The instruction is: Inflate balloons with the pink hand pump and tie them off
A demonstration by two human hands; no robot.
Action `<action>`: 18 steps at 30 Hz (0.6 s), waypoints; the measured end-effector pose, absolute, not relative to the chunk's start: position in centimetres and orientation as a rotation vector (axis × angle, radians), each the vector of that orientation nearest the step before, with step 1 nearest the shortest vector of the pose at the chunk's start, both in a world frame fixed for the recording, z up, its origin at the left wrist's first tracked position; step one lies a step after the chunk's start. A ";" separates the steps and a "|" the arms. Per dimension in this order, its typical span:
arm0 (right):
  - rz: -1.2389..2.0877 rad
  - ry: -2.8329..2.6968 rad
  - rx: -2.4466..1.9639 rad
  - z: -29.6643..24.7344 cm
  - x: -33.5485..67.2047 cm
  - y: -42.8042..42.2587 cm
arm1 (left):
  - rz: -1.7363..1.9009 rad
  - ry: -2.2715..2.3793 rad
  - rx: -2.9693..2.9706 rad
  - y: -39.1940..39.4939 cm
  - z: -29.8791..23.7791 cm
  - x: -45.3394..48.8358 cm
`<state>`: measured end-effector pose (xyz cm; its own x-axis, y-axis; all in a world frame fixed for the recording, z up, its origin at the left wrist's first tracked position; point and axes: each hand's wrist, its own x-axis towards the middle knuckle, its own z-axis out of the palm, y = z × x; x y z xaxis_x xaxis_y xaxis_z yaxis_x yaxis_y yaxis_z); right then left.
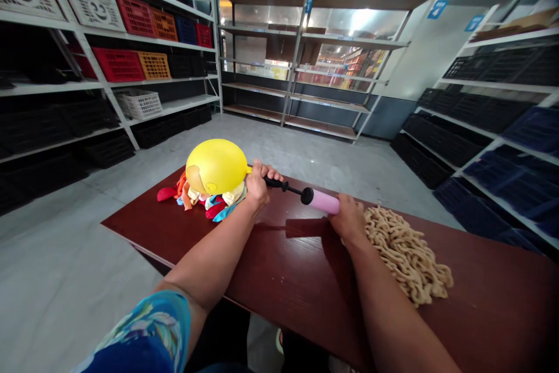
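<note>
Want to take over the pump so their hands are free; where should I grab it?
Probably the pink barrel, on the bare stretch between its black cap and the right hand. Come from above: it lies roughly level just over the table, thick and round.

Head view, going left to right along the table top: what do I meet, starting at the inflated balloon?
yellow balloon → left hand → pink pump → right hand → tan cord pile
</note>
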<state>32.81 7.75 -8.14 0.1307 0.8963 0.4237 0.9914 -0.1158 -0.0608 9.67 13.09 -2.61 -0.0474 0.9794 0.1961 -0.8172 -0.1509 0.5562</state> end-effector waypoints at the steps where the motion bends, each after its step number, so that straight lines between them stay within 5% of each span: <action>1: -0.425 -1.840 -2.064 -8.1 32.2 7.7 | 1.603 0.333 0.634 12.9 -2.8 10.0; 18: -0.257 -1.842 -2.212 -7.6 34.0 7.7 | 1.634 0.374 0.553 14.1 -2.2 8.5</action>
<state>33.97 7.72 -7.57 0.1850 0.9381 0.2927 0.9824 -0.1691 -0.0792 8.45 14.08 -2.23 -0.0762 0.9875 0.1383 -0.8290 -0.1398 0.5414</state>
